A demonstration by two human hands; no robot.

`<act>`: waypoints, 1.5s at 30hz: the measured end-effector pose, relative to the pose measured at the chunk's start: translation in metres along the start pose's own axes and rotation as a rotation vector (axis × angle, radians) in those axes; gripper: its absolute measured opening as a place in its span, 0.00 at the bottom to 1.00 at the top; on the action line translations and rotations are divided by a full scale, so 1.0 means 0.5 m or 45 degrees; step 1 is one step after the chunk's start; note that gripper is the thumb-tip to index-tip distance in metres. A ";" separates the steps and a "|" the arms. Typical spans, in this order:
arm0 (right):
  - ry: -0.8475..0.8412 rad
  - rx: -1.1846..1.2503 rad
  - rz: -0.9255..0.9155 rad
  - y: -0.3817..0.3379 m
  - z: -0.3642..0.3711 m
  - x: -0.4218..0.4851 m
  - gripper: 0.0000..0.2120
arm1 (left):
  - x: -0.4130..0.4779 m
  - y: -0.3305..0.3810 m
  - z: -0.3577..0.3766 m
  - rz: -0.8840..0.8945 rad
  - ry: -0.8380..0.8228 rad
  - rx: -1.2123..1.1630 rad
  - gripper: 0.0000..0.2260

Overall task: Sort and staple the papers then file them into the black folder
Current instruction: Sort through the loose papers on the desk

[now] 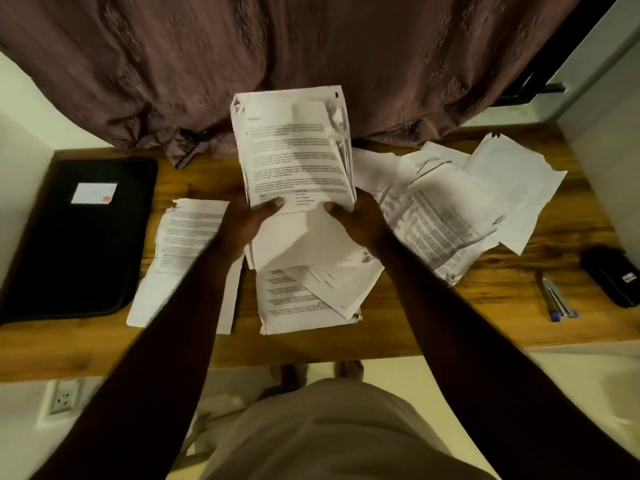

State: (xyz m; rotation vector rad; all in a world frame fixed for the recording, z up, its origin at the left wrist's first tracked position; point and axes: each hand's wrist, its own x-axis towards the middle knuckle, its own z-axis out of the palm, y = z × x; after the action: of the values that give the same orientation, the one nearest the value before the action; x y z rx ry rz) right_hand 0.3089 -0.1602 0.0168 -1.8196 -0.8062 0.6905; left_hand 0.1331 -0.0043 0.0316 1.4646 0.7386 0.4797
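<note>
Head view looks down on a wooden table point(450, 317). Both hands hold one stack of papers point(294, 150) up above the middle of the table. The left hand point(249, 220) grips the bottom left edge, with its thumb pressed on the front page. The right hand point(356, 220) grips the bottom right edge, with its fingers curled round it.

The black folder point(83, 244) lies flat at the left end of the table. It is closed, so what is inside cannot be seen. A white label point(94, 193) sits on its cover.

Just right of the folder lies a small pile of pages point(187, 233), partly under the left arm. A messy heap of pages point(298, 299) lies below the hands. Loose sheets point(443, 209) are spread out to the right. Near the right end lie some pens point(557, 303), with a small black object point(611, 277) just beside them, too blurry to name. A brown curtain point(311, 46) hangs behind the table.
</note>
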 end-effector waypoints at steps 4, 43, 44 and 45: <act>-0.072 0.145 0.012 0.000 0.017 -0.004 0.21 | 0.001 0.005 -0.035 -0.028 -0.018 0.043 0.12; 0.412 -0.113 0.662 0.169 -0.054 0.038 0.10 | -0.200 -0.148 -0.228 -0.243 0.529 -0.149 0.18; 0.406 -0.079 0.686 0.177 -0.054 0.036 0.09 | -0.199 -0.149 -0.225 -0.245 0.531 -0.140 0.18; 0.401 -0.038 0.699 0.186 -0.056 0.038 0.09 | -0.198 -0.149 -0.220 -0.238 0.528 -0.131 0.18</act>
State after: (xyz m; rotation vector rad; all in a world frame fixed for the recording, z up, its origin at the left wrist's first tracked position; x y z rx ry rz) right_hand 0.3619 -0.1877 -0.0620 -2.1282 -0.1022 0.7046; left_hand -0.0241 -0.0009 -0.0213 1.1973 1.1500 0.6767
